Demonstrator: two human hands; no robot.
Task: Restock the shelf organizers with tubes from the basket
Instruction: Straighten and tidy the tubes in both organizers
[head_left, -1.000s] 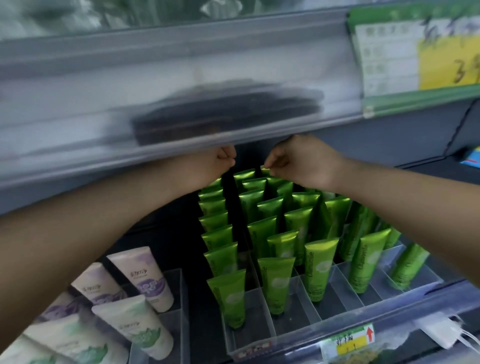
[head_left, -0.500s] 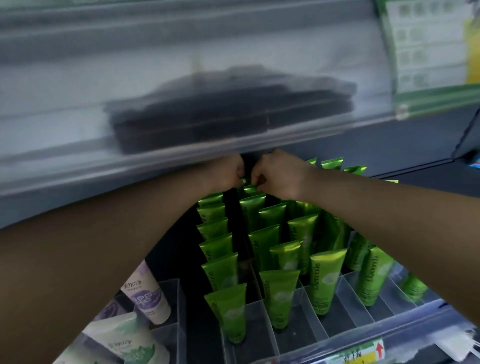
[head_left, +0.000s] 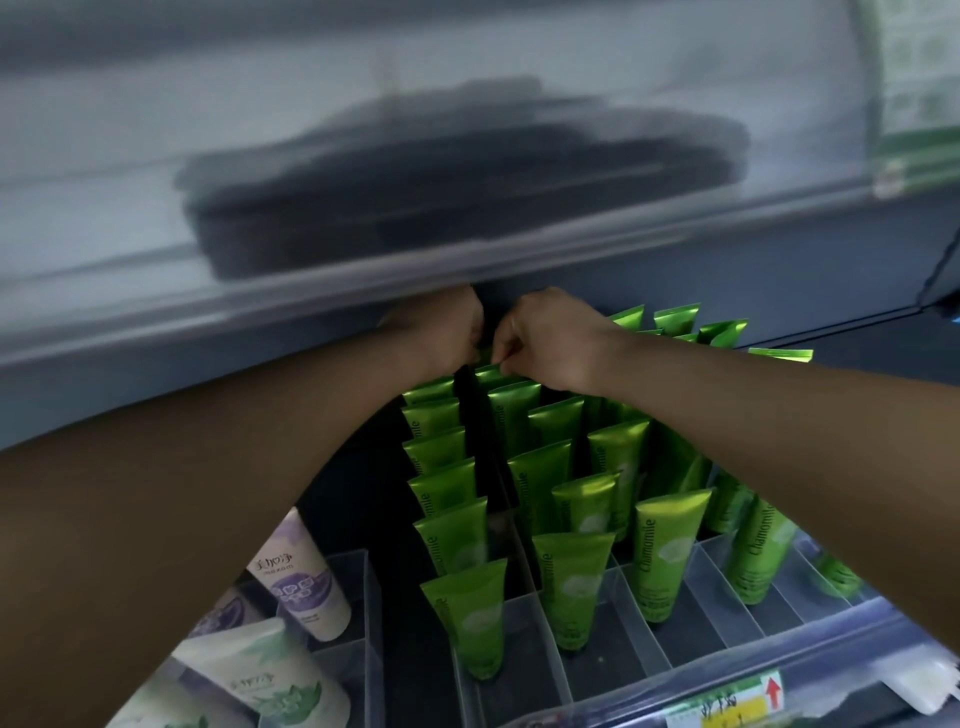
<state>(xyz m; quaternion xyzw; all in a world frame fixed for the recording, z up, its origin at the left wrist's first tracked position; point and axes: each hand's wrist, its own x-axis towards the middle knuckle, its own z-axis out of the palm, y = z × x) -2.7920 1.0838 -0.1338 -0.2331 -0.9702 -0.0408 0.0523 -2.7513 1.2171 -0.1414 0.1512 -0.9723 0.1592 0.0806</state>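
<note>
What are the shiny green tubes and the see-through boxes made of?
The green tubes look like soft plastic with a metallic sheen: light glints on their crimped tops. The organizer seems hard clear plastic: thin straight dividers you see through.

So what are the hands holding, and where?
Right hand seems to pinch a rear green tube by its top edge; left hand is curled, its hold hidden.

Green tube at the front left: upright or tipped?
Upright: the tube stands on its cap in the organizer, crimped end on top.

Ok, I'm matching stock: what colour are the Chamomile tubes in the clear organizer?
The Chamomile tubes are glossy green, best seen in the head view.
</note>
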